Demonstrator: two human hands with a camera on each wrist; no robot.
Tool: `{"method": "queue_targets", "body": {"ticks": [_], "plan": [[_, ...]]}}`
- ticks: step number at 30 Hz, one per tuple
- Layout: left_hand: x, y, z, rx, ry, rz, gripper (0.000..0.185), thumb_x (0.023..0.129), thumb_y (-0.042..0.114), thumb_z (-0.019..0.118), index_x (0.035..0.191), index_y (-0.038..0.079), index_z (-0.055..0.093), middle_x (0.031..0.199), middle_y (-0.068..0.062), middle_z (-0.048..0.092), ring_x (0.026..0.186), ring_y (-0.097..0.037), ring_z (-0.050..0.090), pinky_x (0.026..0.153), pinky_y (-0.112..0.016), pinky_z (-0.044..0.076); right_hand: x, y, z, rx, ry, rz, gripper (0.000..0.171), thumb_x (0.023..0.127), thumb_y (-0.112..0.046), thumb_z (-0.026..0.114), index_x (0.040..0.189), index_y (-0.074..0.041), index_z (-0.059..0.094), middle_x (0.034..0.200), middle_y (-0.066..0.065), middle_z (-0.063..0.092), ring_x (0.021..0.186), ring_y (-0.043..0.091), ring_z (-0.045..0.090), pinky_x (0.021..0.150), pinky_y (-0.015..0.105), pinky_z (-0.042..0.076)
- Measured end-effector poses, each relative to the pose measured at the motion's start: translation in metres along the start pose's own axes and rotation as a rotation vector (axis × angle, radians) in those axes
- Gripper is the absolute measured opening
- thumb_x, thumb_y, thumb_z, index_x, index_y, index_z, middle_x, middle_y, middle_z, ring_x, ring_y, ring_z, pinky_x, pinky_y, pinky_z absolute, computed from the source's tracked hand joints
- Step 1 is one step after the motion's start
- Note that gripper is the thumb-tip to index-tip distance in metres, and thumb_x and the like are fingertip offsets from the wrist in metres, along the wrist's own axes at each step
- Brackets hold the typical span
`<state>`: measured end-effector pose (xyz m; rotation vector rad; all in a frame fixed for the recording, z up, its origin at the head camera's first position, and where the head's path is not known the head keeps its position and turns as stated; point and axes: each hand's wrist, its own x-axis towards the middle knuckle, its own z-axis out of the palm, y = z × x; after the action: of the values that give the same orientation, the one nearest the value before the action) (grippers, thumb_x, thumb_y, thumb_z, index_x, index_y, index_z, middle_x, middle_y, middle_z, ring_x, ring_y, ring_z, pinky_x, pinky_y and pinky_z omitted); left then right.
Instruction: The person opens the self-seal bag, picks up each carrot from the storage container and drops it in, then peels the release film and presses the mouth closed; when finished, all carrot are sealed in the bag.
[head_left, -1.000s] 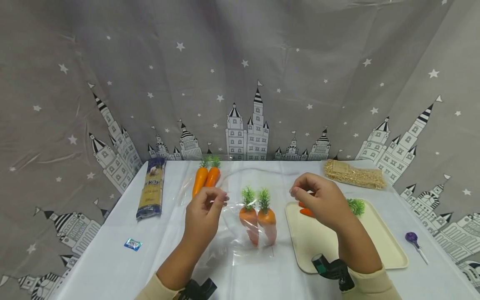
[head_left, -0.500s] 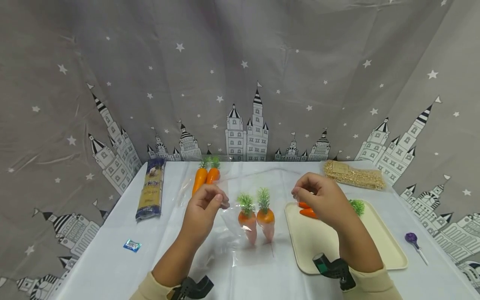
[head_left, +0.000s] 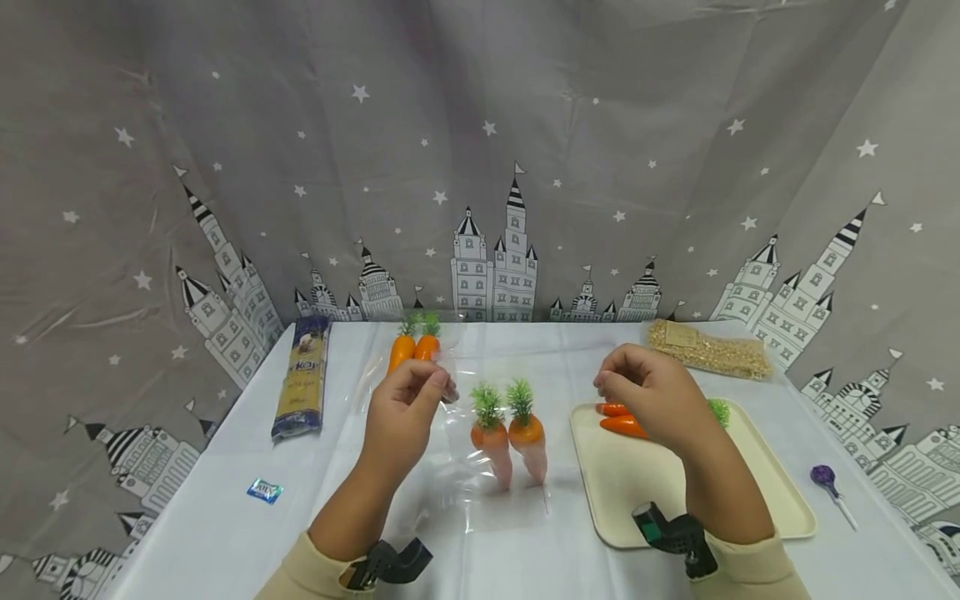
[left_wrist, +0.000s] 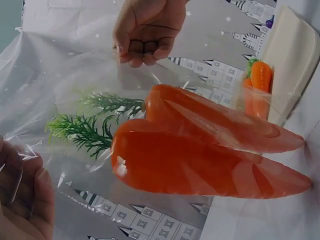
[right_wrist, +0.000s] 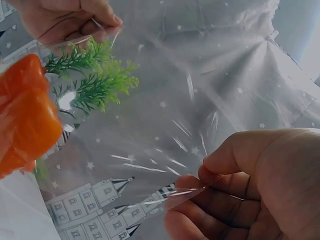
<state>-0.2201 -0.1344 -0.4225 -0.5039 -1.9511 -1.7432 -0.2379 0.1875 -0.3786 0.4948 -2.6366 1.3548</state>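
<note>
A: What does each hand hold, please?

B: The left hand (head_left: 405, 408) pinches one edge of a clear bag (right_wrist: 155, 145) between thumb and finger. The right hand (head_left: 652, 396) pinches another edge of it in the same way. On both sides the fingertips are closed together, with only thin plastic between them. The two hands are well apart.

A: And where are the carrots?

B: Two carrots (head_left: 491, 450) are in this bag, between the hands and a little nearer than them. No finger touches the carrots; only the plastic is gripped. Their green tops (head_left: 487, 404) point to the far side, and the orange tips point to the near side. Whether the tips touch the white cloth (head_left: 510, 567), I cannot tell.

A: Is the tray close to a hand?

B: Yes, the cream tray (head_left: 637, 492) is at the right, partly under the right arm. Small carrots (head_left: 624, 427) lie on it, and the right hand covers part of them in the head view.

A: What is beyond the left hand?

B: Another bag with carrots (head_left: 402, 354), on the far left part of the cloth.
</note>
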Motion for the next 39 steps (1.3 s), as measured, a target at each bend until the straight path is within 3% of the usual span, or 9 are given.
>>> {"method": "queue_targets", "body": {"ticks": [9,17,20,23,25,27,29,33,39], "plan": [[0.004,0.004,0.004,0.01,0.022,-0.044,0.012,0.105,0.01,0.063,0.112,0.003,0.069,0.094,-0.006,0.069,0.085,-0.017,0.068,0.082,-0.025,0.06,0.0,0.0,-0.001,0.012,-0.022,0.006,0.013,0.103,-0.025,0.065,0.101,-0.013,0.069,0.097,0.006,0.07,0.091,0.024,0.067,0.08,0.032,0.059],[0.007,0.006,0.013,-0.109,0.069,-0.028,0.011,0.104,0.005,0.063,0.109,-0.004,0.068,0.098,-0.008,0.069,0.088,-0.017,0.071,0.082,-0.029,0.062,-0.002,-0.003,-0.003,-0.015,-0.025,-0.032,0.013,0.104,-0.023,0.066,0.11,-0.012,0.065,0.103,0.005,0.069,0.093,0.025,0.065,0.081,0.03,0.057],[0.008,0.006,0.013,-0.151,0.075,-0.054,0.013,0.104,0.006,0.063,0.11,-0.004,0.068,0.1,-0.006,0.071,0.089,-0.017,0.073,0.082,-0.03,0.063,-0.007,-0.013,-0.004,-0.072,0.036,-0.009,0.024,0.104,-0.028,0.064,0.123,-0.012,0.062,0.115,0.006,0.069,0.105,0.025,0.065,0.092,0.04,0.058],[0.008,0.007,0.014,-0.185,0.071,-0.09,0.014,0.104,0.006,0.064,0.112,-0.004,0.069,0.098,-0.004,0.073,0.09,-0.018,0.075,0.083,-0.031,0.064,-0.015,-0.032,0.002,-0.16,0.213,-0.017,0.033,0.104,-0.028,0.064,0.132,-0.011,0.059,0.128,0.008,0.065,0.117,0.028,0.063,0.101,0.053,0.056],[0.008,0.008,0.014,-0.186,0.068,-0.106,0.014,0.103,0.006,0.064,0.113,-0.002,0.07,0.097,-0.004,0.073,0.09,-0.019,0.075,0.085,-0.032,0.064,-0.021,-0.046,0.011,-0.204,0.357,-0.076,0.033,0.102,-0.024,0.065,0.131,-0.009,0.061,0.13,0.009,0.064,0.117,0.029,0.062,0.099,0.053,0.056],[0.007,0.01,0.014,-0.184,0.07,-0.11,0.013,0.103,0.005,0.065,0.112,-0.002,0.07,0.097,-0.004,0.074,0.09,-0.019,0.075,0.086,-0.033,0.064,-0.026,-0.057,0.022,-0.241,0.487,-0.214,0.028,0.098,-0.016,0.067,0.124,-0.006,0.065,0.124,0.01,0.066,0.112,0.03,0.063,0.096,0.048,0.054],[0.006,0.012,0.015,-0.178,0.073,-0.112,0.012,0.103,0.005,0.065,0.111,-0.002,0.071,0.096,-0.003,0.074,0.09,-0.019,0.075,0.085,-0.033,0.064,-0.028,-0.067,0.033,-0.255,0.544,-0.378,0.021,0.095,-0.01,0.068,0.115,-0.004,0.069,0.116,0.01,0.069,0.107,0.03,0.063,0.092,0.044,0.051],[0.005,0.016,0.017,-0.181,0.069,-0.116,0.015,0.102,0.005,0.066,0.111,-0.006,0.07,0.095,-0.004,0.075,0.089,-0.019,0.076,0.085,-0.033,0.064,-0.028,-0.085,0.055,-0.281,0.483,-0.637,0.012,0.092,-0.007,0.069,0.103,-0.004,0.072,0.102,0.008,0.073,0.102,0.027,0.065,0.094,0.038,0.049],[0.003,0.022,0.019,-0.156,0.065,-0.123,0.015,0.101,0.006,0.069,0.111,-0.003,0.073,0.098,-0.009,0.076,0.089,-0.021,0.074,0.084,-0.032,0.064,-0.02,-0.107,0.088,-0.331,0.36,-0.694,0.012,0.094,-0.01,0.074,0.106,-0.008,0.077,0.1,0.002,0.072,0.097,0.021,0.065,0.09,0.031,0.057]]}}
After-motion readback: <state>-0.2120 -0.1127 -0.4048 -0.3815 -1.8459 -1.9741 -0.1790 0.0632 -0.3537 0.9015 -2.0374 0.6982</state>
